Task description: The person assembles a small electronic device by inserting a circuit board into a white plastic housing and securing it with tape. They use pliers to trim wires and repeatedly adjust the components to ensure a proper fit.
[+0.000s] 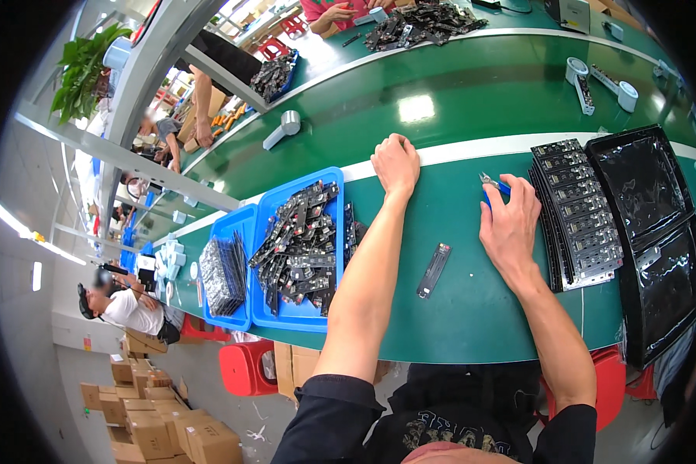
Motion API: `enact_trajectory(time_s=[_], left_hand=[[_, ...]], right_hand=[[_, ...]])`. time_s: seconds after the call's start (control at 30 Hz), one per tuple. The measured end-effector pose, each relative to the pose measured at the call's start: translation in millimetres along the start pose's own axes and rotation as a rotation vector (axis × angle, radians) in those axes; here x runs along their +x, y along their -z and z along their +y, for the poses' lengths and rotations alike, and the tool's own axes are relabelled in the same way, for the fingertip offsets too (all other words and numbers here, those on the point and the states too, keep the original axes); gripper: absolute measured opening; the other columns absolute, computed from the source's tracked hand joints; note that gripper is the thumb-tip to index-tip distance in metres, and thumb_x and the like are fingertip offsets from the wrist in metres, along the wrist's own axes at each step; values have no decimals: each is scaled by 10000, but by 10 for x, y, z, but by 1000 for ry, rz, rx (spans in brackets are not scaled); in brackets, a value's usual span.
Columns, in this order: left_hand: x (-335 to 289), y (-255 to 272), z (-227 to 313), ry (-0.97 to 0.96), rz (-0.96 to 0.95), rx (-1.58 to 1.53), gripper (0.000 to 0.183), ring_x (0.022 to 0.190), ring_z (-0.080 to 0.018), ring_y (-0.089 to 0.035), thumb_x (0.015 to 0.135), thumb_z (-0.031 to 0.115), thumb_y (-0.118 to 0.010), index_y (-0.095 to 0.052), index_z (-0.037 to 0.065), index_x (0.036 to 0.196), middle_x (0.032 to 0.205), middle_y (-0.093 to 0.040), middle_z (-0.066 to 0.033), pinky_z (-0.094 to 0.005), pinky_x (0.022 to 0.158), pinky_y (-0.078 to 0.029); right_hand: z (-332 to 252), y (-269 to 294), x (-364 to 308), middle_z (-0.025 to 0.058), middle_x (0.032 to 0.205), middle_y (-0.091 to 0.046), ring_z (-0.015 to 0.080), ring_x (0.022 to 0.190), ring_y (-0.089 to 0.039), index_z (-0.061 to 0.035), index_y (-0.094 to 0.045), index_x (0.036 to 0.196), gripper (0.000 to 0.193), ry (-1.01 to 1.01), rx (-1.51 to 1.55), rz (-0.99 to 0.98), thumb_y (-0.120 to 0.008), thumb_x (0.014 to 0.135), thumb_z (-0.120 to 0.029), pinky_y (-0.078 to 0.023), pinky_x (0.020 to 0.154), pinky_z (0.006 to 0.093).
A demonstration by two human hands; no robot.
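Observation:
My left hand [397, 164] is curled closed at the white strip along the far edge of the green table. Its fingers face away, so anything inside them is hidden. My right hand [513, 224] grips blue-handled cutting pliers [493, 186], their metal jaws pointing away to the left. Between my forearms one black circuit board strip [434, 271] lies flat, slightly slanted. Right of my right hand stands a stack of black circuit board panels [576, 209], made up of rows of similar strips. Many loose board strips [301, 240] fill a blue tray [340, 193] left of my left forearm.
A second blue tray [249, 220] holds boards in clear bags [224, 274]. Black plastic trays [649, 240] sit at the right. Beyond runs a green conveyor belt [348, 116] carrying pale round-headed devices [290, 122]. Co-workers sit across and left; red stools [243, 367] stand below.

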State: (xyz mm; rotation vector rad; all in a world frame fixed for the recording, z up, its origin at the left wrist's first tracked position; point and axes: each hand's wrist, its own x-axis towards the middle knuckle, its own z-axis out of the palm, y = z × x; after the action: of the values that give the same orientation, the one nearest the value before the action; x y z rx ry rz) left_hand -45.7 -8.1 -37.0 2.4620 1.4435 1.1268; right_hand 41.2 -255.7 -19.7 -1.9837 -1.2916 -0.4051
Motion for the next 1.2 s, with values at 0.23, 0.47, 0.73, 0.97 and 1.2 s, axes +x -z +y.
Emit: enact_trajectory(time_s=[0.23,0.47,0.73,0.97,1.2], left_hand=[[15,-11,-15,-10,13,-13,197,871,-377,-702,929,200,-662,-739,22,894,892,-739,-170,-497,813,-531],[22,52,35,71,-29,-151,218,769,-368,-689,962,228,-680,-664,11,961,783,-698,-167,-490,739,-519],[13,69,66,49,-23,-137,386,686,-399,-634,956,306,-719,-552,21,758,673,-629,-180,-494,691,-488],[17,43,44,10,-47,-95,388,715,-426,-643,940,265,-699,-543,16,688,684,-632,-203,-508,705,-492],[-4,35,33,-2,-41,-84,349,741,-433,-651,931,243,-690,-564,15,699,710,-648,-205,-520,723,-495]], right_hand=[[-6,14,25,153,1318,-544,346,1282,-486,-59,-688,1181,356,11,17,22,-764,834,-91,-410,1011,519],[7,6,-4,151,1320,-542,336,1281,-486,-61,-687,1184,360,9,9,-17,-766,835,-98,-420,995,514],[11,7,-6,147,1323,-538,336,1272,-493,-66,-686,1180,348,11,5,-12,-761,842,-102,-426,989,512],[7,6,8,148,1323,-538,339,1273,-492,-64,-686,1170,334,-20,-8,-16,-754,844,-93,-417,994,518],[6,3,-7,149,1322,-538,336,1278,-491,-61,-686,1164,332,-22,-9,-12,-753,840,-88,-405,997,520]])
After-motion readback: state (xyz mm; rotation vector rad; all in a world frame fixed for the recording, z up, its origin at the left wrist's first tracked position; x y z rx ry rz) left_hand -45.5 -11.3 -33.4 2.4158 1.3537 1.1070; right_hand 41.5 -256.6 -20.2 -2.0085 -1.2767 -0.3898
